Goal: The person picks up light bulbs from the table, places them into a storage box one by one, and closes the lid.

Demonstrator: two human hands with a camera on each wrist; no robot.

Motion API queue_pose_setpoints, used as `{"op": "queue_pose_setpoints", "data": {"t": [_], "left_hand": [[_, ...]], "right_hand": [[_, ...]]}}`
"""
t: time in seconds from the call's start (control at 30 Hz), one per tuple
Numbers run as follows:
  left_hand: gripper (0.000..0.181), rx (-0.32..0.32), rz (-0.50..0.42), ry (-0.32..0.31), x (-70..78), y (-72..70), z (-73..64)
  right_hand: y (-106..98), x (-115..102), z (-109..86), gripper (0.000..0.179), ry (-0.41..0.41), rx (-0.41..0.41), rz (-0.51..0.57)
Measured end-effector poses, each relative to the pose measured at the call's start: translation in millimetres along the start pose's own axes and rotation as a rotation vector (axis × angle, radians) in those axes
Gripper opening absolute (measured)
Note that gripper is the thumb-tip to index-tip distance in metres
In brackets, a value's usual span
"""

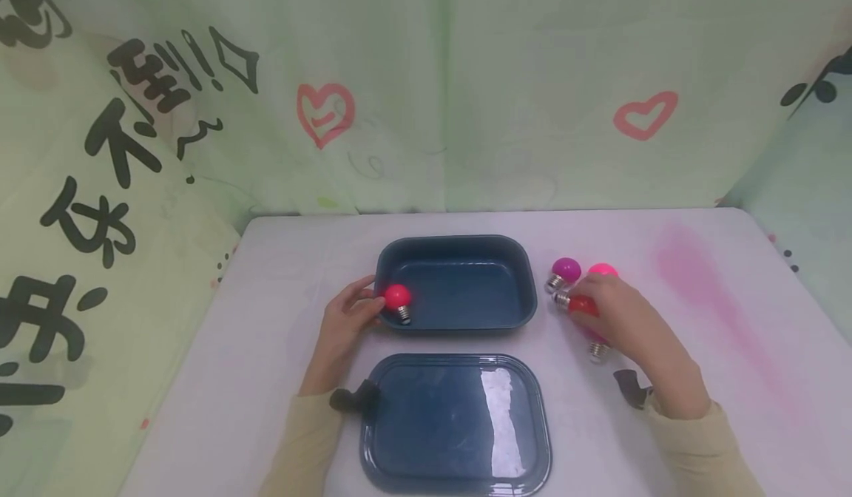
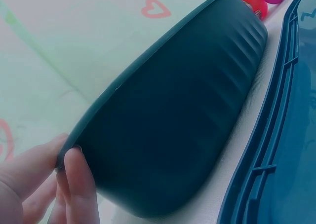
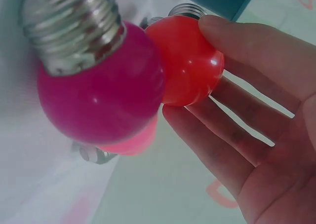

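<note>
My left hand [image 1: 347, 319] pinches the left rim of a dark blue rectangular container [image 1: 472, 290], thumb on one side and fingers on the other in the left wrist view. Inside it, at the left end, lies a red-pink light bulb [image 1: 398, 296]. To the right of the container my right hand [image 1: 629, 323] holds a red light bulb [image 3: 190, 61] between thumb and fingertips, its metal base towards the container. Around that hand lie a purple bulb [image 1: 566, 269], a pink bulb [image 1: 603, 268] partly covered by the hand, and a magenta bulb [image 3: 98, 95], mostly hidden from the head view.
A dark blue lid [image 1: 433, 423] lies flat in front of the container, close to its near side. The white table [image 1: 220, 379] has a pink stain at the right. Behind it hangs a pale green curtain [image 1: 506, 112] with drawn hearts and black writing.
</note>
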State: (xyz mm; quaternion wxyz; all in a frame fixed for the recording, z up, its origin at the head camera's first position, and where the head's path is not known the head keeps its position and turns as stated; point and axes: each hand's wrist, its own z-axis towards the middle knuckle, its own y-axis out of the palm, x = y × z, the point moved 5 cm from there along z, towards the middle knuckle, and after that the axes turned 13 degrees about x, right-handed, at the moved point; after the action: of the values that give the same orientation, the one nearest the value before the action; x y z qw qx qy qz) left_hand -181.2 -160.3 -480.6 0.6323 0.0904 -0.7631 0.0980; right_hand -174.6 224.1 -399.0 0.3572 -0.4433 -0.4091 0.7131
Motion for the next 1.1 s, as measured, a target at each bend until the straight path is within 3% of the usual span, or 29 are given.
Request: {"op": "queue_pose_setpoints", "data": {"t": [0.47,1.1], "left_hand": [[0.048,0.02,0.011,-0.018,-4.7,-1.2,0.0],[0.048,0.01,0.005,-0.005,-2.3,1.1,-0.1]], "right_hand": [[-21,-14,5.7,0.041,0.032,0.017,-0.021],[-24,-42,19.2,0.032,-0.062,0.104,0.072]]}}
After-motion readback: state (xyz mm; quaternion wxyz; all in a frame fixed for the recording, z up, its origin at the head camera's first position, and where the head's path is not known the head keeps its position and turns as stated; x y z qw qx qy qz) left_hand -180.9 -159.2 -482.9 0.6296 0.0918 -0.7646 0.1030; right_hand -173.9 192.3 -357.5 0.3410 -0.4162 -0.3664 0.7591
